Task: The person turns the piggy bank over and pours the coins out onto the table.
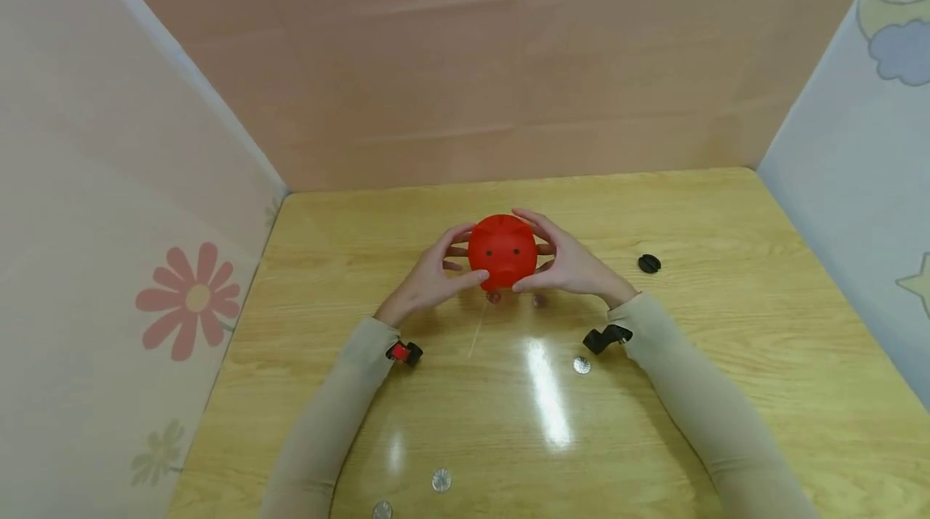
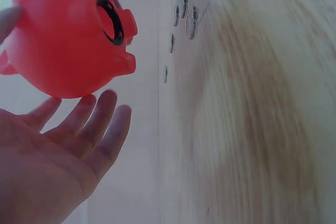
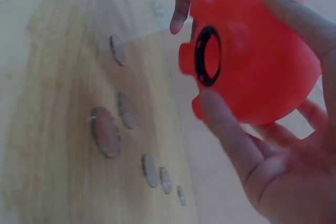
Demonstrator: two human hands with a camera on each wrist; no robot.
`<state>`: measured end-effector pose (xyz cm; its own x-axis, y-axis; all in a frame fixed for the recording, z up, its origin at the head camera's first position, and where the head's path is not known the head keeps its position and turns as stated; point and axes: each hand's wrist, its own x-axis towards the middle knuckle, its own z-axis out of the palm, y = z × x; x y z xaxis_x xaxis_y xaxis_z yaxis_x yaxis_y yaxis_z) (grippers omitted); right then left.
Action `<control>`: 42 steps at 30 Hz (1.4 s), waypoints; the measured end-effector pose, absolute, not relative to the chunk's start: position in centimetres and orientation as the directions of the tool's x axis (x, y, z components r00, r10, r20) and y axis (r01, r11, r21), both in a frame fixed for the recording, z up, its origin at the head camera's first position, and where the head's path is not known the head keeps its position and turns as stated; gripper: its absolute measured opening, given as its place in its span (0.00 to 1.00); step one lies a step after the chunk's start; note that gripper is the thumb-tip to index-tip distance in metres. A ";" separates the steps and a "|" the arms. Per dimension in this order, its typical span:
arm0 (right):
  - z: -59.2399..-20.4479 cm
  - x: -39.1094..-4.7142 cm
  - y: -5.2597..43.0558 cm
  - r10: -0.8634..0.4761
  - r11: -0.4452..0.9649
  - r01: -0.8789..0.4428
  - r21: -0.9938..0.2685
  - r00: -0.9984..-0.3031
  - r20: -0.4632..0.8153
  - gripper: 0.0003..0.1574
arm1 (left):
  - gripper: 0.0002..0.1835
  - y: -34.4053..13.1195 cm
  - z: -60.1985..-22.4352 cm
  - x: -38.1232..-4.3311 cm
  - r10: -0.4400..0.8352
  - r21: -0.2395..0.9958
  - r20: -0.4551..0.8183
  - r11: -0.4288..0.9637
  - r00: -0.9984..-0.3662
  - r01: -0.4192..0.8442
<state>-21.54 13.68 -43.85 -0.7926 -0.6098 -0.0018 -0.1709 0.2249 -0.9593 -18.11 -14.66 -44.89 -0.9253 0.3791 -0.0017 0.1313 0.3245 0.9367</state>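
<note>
Both hands hold a red piggy bank (image 1: 503, 251) up off the wooden table, its face toward the head camera. From the left, my left hand (image 1: 436, 273) has its thumb near the snout and its fingers around the side. My right hand (image 1: 574, 262) grips the opposite side, thumb low on the front. In the right wrist view, the underside shows a round hole with a black rim (image 3: 200, 59) between stubby feet, a thumb tip beside it. Several silver coins (image 3: 106, 132) lie below on the table; two tinted red sit just under the bank in the head view.
A round black plug (image 1: 650, 263) lies to the right of the right hand. Single coins rest near the right wrist (image 1: 582, 365) and toward the near edge (image 1: 441, 479). Walls enclose the table (image 1: 349, 244) at the back and on both sides.
</note>
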 end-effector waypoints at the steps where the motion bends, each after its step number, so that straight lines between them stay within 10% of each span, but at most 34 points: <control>1: -44.0 -21.5 13.7 -0.614 0.204 -0.158 -0.966 -0.790 0.000 0.69 | 0.42 -14.6 -44.9 -18.1 0.381 0.938 -0.007 0.322 -0.924 0.126; 42: -44.8 -23.9 7.6 -0.571 0.351 -0.228 -0.908 -0.821 -0.015 0.62 | 0.43 -18.8 -46.0 -18.5 0.211 0.979 -0.123 0.186 -0.970 -0.084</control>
<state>-23.86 7.60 -44.76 -0.8210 -0.5707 -0.0148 -0.2276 0.3510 -0.9083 -18.52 -18.79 -45.97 -0.9696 0.2115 -0.1229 -0.0836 0.1859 0.9790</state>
